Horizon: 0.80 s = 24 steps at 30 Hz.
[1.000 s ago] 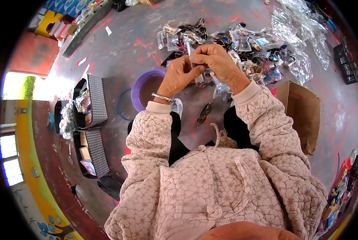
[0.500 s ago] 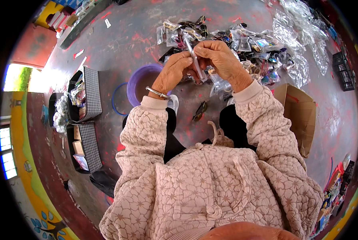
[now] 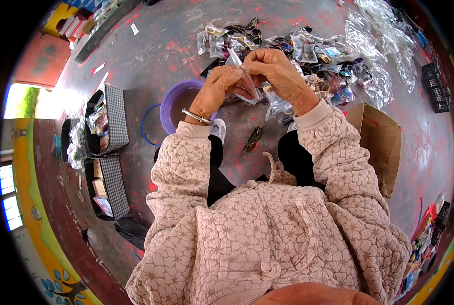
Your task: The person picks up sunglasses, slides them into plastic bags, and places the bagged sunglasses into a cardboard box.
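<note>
A clear plastic bag (image 3: 251, 85) stands on edge between my two hands, over the near side of a pile of bagged sunglasses (image 3: 308, 53). My left hand (image 3: 221, 87) grips the bag's left side, its fingers partly tucked behind the plastic. At the bag's upper part my right hand (image 3: 273, 73) pinches with thumb and forefinger. Whether anything lies inside the bag I cannot make out. On the floor below my hands lies a loose pair of dark sunglasses (image 3: 253, 139).
A purple basin (image 3: 167, 113) stands left of my left wrist, a blue hoop (image 3: 144, 127) beside it. Checked fabric bins (image 3: 116, 119) hold packets farther left. At right are an open cardboard box (image 3: 389, 162), crumpled clear plastic (image 3: 377, 46) and a black crate (image 3: 435, 87).
The bag looks wider and more spread between my hands than before. My right hand has shifted slightly up and left along it.
</note>
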Available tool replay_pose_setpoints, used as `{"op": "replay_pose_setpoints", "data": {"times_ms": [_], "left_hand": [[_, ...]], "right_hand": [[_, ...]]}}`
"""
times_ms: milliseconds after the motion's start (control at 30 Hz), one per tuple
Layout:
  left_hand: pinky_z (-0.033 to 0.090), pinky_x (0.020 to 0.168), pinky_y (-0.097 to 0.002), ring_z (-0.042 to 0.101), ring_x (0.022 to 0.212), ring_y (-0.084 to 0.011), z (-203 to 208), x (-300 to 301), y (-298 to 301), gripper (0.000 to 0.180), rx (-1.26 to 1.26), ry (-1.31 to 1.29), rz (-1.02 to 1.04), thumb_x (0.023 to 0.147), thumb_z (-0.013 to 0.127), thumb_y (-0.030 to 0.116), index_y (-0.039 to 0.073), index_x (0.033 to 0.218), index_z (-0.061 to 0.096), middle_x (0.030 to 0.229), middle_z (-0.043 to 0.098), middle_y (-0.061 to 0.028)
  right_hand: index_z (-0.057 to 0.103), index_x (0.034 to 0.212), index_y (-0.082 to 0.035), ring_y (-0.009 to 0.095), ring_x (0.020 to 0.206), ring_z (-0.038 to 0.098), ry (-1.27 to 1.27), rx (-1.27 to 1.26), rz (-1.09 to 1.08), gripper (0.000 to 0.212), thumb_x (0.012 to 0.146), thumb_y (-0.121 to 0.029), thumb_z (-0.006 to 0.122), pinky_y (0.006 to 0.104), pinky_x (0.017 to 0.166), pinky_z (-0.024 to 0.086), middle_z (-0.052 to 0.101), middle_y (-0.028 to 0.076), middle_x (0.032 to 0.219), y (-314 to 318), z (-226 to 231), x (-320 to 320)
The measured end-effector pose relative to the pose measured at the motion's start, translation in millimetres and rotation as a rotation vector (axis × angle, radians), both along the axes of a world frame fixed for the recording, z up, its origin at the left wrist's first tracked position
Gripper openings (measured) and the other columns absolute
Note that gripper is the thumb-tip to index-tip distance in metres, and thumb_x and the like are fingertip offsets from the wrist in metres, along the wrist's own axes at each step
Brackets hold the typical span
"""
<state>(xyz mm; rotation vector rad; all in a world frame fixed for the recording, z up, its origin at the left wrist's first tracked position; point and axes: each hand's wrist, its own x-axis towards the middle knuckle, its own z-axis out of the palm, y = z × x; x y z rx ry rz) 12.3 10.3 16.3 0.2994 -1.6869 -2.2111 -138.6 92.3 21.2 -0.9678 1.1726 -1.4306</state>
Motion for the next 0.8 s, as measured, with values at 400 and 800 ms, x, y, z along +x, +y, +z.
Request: {"op": "replay_pose_setpoints", "data": {"times_ms": [400,800], "left_hand": [[0.046,0.06,-0.0212,0.059,0.068,-0.0085,2.9,0.8,-8.2,0.018,-0.39,-0.319,0.002,0.087,0.051,0.014,-0.001,0.088,0.062,0.071,0.061,-0.0015],[0.045,0.061,-0.0219,0.055,0.067,-0.0069,-7.7,8.9,-20.0,0.021,-0.224,-0.163,0.008,0.084,0.052,0.018,0.001,0.073,0.058,0.068,0.055,-0.0002]], "right_hand": [[0.061,0.08,0.001,0.008,0.057,0.055,0.133,0.028,-0.018,0.021,0.079,-0.02,0.065,0.0206,0.052,0.046,0.058,0.003,0.069,-3.3,-6.3,1.4],[0.062,0.084,-0.003,0.004,0.046,0.046,0.158,-0.075,0.075,0.013,0.078,-0.014,0.065,0.0177,0.043,0.036,0.053,0.0,0.058,1.0,2.9,-18.9]]}}
